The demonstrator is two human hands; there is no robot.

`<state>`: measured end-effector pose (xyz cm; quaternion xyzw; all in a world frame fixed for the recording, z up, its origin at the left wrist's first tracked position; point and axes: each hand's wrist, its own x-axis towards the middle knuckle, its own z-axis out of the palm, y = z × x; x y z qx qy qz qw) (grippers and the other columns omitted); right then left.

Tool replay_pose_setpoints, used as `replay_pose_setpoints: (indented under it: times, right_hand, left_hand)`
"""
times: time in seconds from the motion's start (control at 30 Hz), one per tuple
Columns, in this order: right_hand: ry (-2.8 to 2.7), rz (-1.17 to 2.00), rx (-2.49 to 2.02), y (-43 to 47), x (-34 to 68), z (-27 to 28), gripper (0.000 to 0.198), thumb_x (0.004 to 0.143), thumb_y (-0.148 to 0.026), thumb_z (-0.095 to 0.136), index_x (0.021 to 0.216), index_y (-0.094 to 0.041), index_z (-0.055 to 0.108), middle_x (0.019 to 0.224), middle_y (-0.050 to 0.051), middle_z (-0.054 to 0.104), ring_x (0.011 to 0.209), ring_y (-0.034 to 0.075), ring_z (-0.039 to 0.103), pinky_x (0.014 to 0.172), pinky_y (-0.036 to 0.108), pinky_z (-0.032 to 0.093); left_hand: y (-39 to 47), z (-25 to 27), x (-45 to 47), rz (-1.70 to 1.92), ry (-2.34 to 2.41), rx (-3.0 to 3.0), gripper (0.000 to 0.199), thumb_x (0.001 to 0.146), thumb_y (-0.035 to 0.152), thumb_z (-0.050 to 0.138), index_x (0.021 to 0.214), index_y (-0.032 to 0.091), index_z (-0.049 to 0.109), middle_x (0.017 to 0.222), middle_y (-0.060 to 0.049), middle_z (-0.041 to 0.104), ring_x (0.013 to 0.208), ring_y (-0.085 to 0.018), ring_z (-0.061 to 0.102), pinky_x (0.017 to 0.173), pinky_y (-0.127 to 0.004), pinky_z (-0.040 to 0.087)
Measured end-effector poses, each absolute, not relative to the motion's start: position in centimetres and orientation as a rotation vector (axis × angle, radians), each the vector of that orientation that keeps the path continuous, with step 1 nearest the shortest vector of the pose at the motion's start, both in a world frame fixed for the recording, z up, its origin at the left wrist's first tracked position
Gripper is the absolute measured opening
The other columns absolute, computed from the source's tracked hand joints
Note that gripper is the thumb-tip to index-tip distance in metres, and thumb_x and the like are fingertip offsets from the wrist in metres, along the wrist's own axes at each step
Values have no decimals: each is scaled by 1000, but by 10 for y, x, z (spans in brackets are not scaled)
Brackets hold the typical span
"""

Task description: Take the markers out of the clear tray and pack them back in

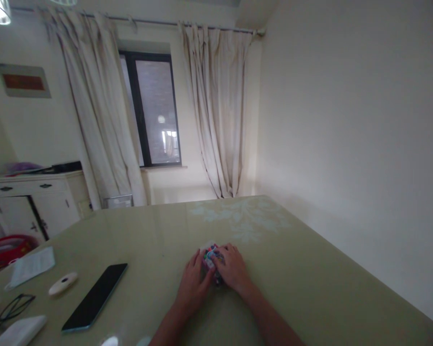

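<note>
A small multicoloured object [210, 254] with pale, red, green and blue patches lies between my hands on the table; its exact kind is too small to make out. My left hand [196, 280] curls against its left side, thumb reaching across its near edge. From the right, my right hand [232, 265] covers much of it, with fingers bent over the top. The fingers hide most of the object's right half. Both forearms rest low over the green tabletop [140, 240].
On the left lie a dark-screened phone [95, 298], a white oval object [62, 283], a face mask [33, 265], glasses [12, 307] and a white block-shaped item [23, 331]. A wall [353, 144] borders the table's right edge. Behind stands a white cabinet [56, 204].
</note>
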<state>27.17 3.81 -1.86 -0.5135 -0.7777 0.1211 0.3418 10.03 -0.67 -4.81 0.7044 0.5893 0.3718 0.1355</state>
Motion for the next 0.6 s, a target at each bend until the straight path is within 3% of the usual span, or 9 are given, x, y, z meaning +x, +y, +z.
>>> replay_pose_setpoints:
  times: [0.13, 0.2, 0.33, 0.43, 0.6]
  right_hand:
    - [-1976, 484, -1247, 38, 266, -20, 30, 99, -37, 53, 93, -19, 77, 96, 10, 72, 90, 22, 67, 84, 30, 48]
    - [-1944, 535, -1222, 41, 266, -22, 33, 99, -37, 52, 90, -18, 77, 92, 9, 73, 85, 21, 67, 80, 28, 48]
    - [-1861, 651, -1273, 47, 268, -27, 36, 99, -37, 50, 87, -17, 77, 88, 9, 76, 83, 21, 68, 78, 28, 48]
    - [-1786, 736, -1250, 51, 268, -31, 34, 99, -37, 48, 97, -18, 77, 95, 9, 76, 88, 21, 69, 81, 29, 50]
    - [-1671, 791, -1007, 49, 270, -30, 34, 95, -42, 55, 115, -22, 74, 111, 10, 70, 99, 23, 68, 84, 33, 57]
  left_hand:
    - [-14, -44, 87, 792, 1801, 2207, 103, 67, 70, 78, 154, 25, 45, 166, -15, 32, 150, -42, 29, 121, -57, 27]
    - [-18, -41, 83, 681, 1854, 2261, 108, 62, 70, 81, 154, 27, 44, 166, -13, 30, 151, -44, 27, 120, -58, 27]
    - [-18, -35, 83, 474, 1907, 2346, 91, 77, 64, 73, 154, 25, 45, 165, -13, 33, 151, -42, 28, 118, -57, 35]
    - [-16, -36, 81, 404, 1825, 2470, 84, 86, 66, 62, 155, 22, 44, 165, -13, 32, 152, -40, 27, 117, -55, 38]
    - [-10, -39, 68, 724, 1631, 2505, 63, 101, 55, 44, 155, 23, 42, 162, -8, 39, 149, -30, 38, 119, -48, 39]
